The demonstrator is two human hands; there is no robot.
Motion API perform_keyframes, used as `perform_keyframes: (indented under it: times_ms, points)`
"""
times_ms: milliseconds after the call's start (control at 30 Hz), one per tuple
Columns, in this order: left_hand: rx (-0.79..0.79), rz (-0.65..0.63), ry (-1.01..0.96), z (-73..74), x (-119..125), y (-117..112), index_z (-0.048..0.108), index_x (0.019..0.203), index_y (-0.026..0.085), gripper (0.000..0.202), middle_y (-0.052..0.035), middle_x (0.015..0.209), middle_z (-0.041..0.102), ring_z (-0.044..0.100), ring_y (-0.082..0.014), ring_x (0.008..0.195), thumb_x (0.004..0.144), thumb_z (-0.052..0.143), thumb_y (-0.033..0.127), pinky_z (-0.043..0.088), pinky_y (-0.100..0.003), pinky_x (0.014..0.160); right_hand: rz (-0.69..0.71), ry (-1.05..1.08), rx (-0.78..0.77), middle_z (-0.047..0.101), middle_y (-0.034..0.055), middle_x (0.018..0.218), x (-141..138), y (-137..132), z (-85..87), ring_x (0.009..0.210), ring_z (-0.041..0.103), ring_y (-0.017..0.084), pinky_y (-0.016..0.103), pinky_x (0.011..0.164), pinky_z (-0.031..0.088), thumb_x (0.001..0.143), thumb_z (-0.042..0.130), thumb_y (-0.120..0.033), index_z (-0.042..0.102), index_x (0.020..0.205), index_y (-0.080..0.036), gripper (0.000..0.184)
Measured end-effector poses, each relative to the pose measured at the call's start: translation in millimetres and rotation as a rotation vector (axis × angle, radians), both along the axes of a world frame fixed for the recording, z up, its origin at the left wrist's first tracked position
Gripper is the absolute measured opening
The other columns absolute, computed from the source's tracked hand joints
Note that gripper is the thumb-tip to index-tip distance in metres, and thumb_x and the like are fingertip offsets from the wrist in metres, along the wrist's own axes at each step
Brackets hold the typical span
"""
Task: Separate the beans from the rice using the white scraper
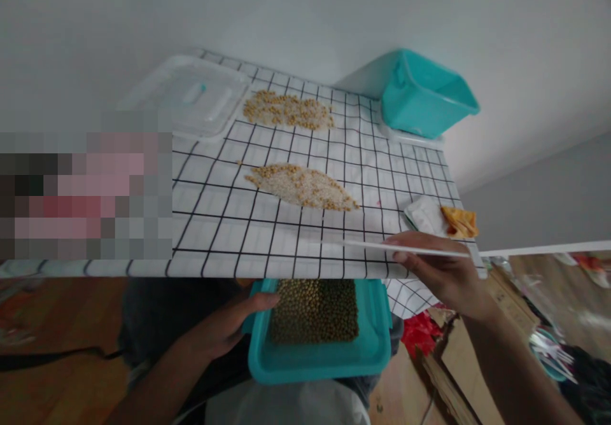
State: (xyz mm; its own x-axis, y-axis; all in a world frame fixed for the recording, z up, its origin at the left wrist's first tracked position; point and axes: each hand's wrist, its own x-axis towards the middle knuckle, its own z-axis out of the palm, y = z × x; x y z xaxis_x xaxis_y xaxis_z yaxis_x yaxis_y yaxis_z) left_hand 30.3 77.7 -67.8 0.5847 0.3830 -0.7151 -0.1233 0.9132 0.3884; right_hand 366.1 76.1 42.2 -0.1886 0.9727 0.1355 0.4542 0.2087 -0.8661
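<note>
My left hand [233, 323] grips the left rim of a teal plastic container [319, 372], its thumb over the edge. The container sits over my lap, just below the table's front edge, with greenish-brown beans [315, 313] inside. My right hand [442, 269] is closed around a thin white strip [365, 244], seen nearly edge-on and held low over the table's front right; its exact kind I cannot make out. Beyond the strip lies a pile of white grains mixed with yellow beans [303, 186]. A second similar pile [289, 111] lies farther back.
A black-and-white checked cloth [205, 189] covers the table. A clear lid [205, 94] lies back left, and a teal bin [424, 97] stands back right. A white packet [426, 214] and an orange cloth [459, 221] lie near the right edge. Cardboard [458, 355] is on the floor.
</note>
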Motion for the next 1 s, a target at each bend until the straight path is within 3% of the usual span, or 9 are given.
perform_keyframes:
  times_ms: [167, 433, 533, 700, 1000]
  points:
    - [0.011, 0.017, 0.010, 1.1, 0.8, -2.4, 0.057, 0.123, 0.017, 0.046, -0.0083, 0.120, 0.068, 0.060, -0.0273, 0.114, 0.079, 0.064, 0.029, 0.044, -0.039, 0.101, -0.016, 0.051, -0.077, 0.072, -0.0023, 0.094, -10.5, 38.7, -8.8, 0.086, 0.066, 0.015, 0.028, 0.078, 0.054, 0.081, 0.066, -0.021, 0.070, 0.101, -0.029, 0.022]
    - [0.009, 0.037, 0.020, 0.2, 2.1, -0.2, 0.050, 0.129, 0.015, 0.054, -0.0103, 0.125, 0.065, 0.055, -0.0273, 0.120, 0.079, 0.065, 0.028, 0.043, -0.039, 0.103, 0.053, 0.065, -0.049, 0.070, -0.0009, 0.104, -18.3, 87.1, -11.8, 0.095, 0.065, 0.019, 0.039, 0.089, 0.052, 0.082, 0.063, -0.030, 0.069, 0.101, -0.027, 0.020]
    - [-0.013, 0.031, 0.052, 0.5, 1.7, 1.5, 0.046, 0.133, 0.015, 0.059, -0.0112, 0.124, 0.066, 0.057, -0.0285, 0.118, 0.078, 0.065, 0.028, 0.043, -0.042, 0.102, 0.041, 0.095, -0.032, 0.070, -0.0005, 0.101, -14.8, 92.8, -6.2, 0.096, 0.064, 0.019, 0.038, 0.090, 0.051, 0.083, 0.063, -0.029, 0.069, 0.101, -0.026, 0.020]
    - [-0.007, 0.042, 0.030, -0.3, 2.4, 1.9, 0.051, 0.129, 0.017, 0.054, -0.0101, 0.124, 0.066, 0.056, -0.0280, 0.119, 0.078, 0.065, 0.027, 0.042, -0.040, 0.104, -0.037, 0.130, 0.043, 0.069, -0.0005, 0.100, -7.7, 99.1, 0.0, 0.096, 0.063, 0.019, 0.036, 0.091, 0.049, 0.084, 0.061, -0.029, 0.070, 0.098, -0.026, 0.016]
    - [-0.011, 0.055, 0.092, 5.3, 8.1, 0.9, 0.055, 0.126, 0.019, 0.061, -0.0103, 0.118, 0.069, 0.061, -0.0316, 0.112, 0.069, 0.072, 0.032, 0.044, -0.044, 0.101, -0.023, 0.141, -0.045, 0.069, 0.0005, 0.101, -3.9, 94.4, -11.5, 0.096, 0.063, 0.019, 0.039, 0.091, 0.049, 0.083, 0.062, -0.032, 0.069, 0.097, -0.026, 0.016]
